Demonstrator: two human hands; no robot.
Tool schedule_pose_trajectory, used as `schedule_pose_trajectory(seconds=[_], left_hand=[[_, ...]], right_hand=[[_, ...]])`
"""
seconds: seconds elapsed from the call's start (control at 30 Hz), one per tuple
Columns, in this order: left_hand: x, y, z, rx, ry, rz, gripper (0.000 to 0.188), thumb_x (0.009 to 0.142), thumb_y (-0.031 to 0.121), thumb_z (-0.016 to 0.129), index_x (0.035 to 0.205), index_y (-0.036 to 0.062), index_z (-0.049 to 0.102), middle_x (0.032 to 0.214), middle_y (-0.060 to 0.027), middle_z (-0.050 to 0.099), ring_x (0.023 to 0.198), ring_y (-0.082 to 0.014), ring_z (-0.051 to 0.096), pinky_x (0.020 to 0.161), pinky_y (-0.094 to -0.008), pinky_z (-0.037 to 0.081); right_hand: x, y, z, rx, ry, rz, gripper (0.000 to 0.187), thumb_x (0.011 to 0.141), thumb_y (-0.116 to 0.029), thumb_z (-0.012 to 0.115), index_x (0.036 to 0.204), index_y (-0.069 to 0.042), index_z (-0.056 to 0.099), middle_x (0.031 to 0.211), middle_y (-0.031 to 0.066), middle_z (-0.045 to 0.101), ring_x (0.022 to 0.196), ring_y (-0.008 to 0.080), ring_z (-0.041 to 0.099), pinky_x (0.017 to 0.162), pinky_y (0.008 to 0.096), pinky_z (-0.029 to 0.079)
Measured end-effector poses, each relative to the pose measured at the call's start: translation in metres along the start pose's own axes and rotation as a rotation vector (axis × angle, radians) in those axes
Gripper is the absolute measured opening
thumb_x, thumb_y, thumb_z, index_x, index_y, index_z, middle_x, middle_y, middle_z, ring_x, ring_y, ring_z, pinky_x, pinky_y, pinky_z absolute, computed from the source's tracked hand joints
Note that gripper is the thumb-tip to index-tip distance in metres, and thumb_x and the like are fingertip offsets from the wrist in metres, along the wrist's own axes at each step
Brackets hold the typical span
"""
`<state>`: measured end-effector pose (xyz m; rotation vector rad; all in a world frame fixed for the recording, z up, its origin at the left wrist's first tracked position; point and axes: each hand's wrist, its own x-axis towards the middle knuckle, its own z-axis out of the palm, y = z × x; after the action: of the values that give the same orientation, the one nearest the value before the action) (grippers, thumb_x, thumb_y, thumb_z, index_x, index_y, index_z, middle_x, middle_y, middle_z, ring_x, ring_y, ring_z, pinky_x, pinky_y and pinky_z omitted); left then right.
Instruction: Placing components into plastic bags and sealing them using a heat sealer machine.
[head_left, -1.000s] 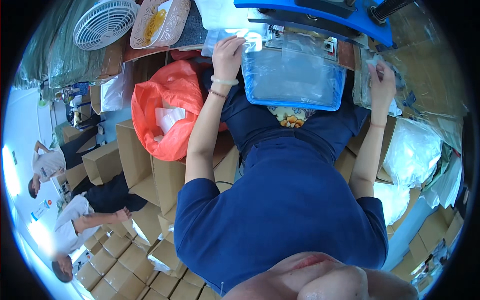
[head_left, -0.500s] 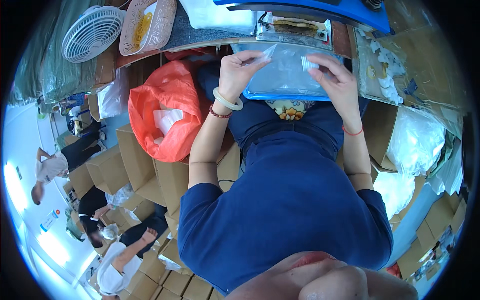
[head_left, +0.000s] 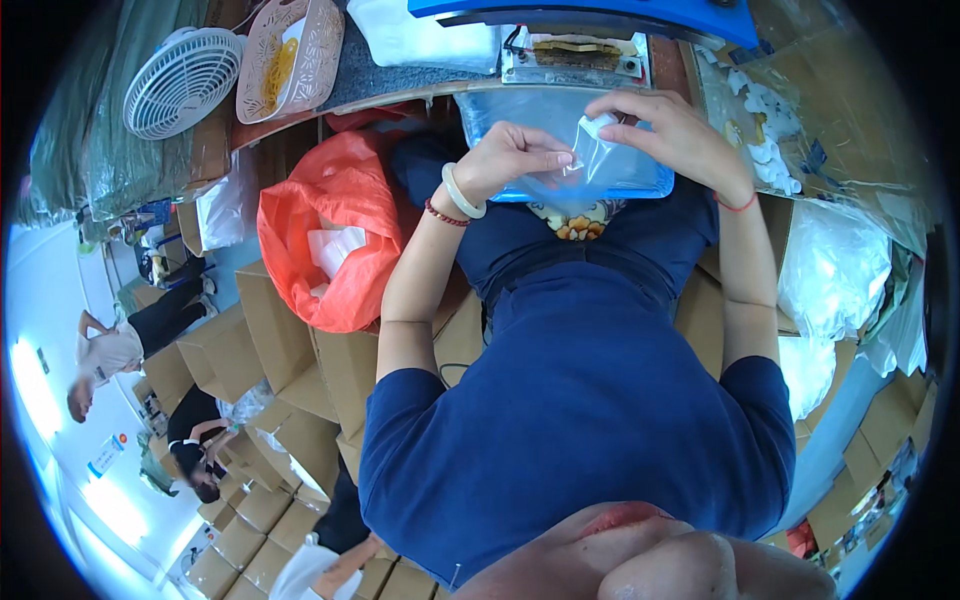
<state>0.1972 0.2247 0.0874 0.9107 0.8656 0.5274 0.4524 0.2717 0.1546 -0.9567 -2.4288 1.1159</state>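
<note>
A small clear plastic bag is stretched between my hands, above a blue-edged tray or bin lined with clear plastic on my lap. My left hand is closed, pinching the bag's lower left end between thumb and fingers. At the bag's upper end, my right hand is closed around a small white piece. Whether that piece sits inside the bag or only at its mouth, I cannot tell.
A blue machine with a metal bar unit stands at the table's far edge. Nearby are a white basket of yellow bands, a fan and clear bags. An orange-red sack stands left; cartons lie behind.
My hands have come closer together. The right hand has brought the white piece to the clear bag's upper end, and the left hand has moved down and right with the bag.
</note>
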Motion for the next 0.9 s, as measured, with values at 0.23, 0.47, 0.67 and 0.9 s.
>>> schedule_pose_trajectory(seconds=[0.23, 0.47, 0.67, 0.9], left_hand=[[0.063, 0.0, -0.005, -0.542, 0.182, 0.118, 0.017, 0.092, 0.004, 0.064, 0.105, -0.0067, 0.068, 0.097, -0.0126, 0.071, 0.087, -0.0201, 0.07, 0.078, -0.0339, 0.059], [0.066, 0.006, -0.006, -0.321, 0.299, 0.14, 0.022, 0.088, 0.011, 0.072, 0.103, -0.0049, 0.069, 0.094, -0.0097, 0.071, 0.088, -0.0161, 0.068, 0.072, -0.0281, 0.056], [0.048, 0.009, -0.103, 1.417, 1.018, 0.825, 0.048, 0.086, 0.023, 0.071, 0.126, 0.0008, 0.059, 0.13, -0.0162, 0.061, 0.121, -0.0296, 0.057, 0.102, -0.0426, 0.042], [0.002, -0.03, -0.104, 1.363, 0.993, 0.748, 0.016, 0.084, 0.01, 0.071, 0.099, 0.0083, 0.075, 0.096, -0.0062, 0.074, 0.092, -0.0221, 0.068, 0.087, -0.0334, 0.049]], right_hand=[[-0.031, 0.028, -0.009, -0.321, 0.639, 0.358, 0.025, 0.095, -0.022, 0.061, 0.115, -0.008, 0.067, 0.113, 0.0112, 0.069, 0.099, 0.0273, 0.067, 0.085, 0.034, 0.052], [-0.053, 0.113, 0.007, -1.043, 0.834, 0.587, 0.027, 0.092, -0.018, 0.06, 0.118, -0.012, 0.063, 0.11, 0.0093, 0.066, 0.109, 0.0355, 0.053, 0.094, 0.0464, 0.044], [-0.051, 0.1, 0.01, -0.882, 0.753, 0.502, 0.025, 0.091, -0.017, 0.063, 0.114, -0.007, 0.063, 0.112, 0.0125, 0.066, 0.108, 0.034, 0.056, 0.093, 0.0422, 0.044], [-0.063, 0.05, 0.019, -0.175, 0.938, 0.557, 0.022, 0.091, -0.014, 0.068, 0.111, -0.004, 0.064, 0.111, 0.0078, 0.066, 0.095, 0.02, 0.064, 0.083, 0.0323, 0.05]])
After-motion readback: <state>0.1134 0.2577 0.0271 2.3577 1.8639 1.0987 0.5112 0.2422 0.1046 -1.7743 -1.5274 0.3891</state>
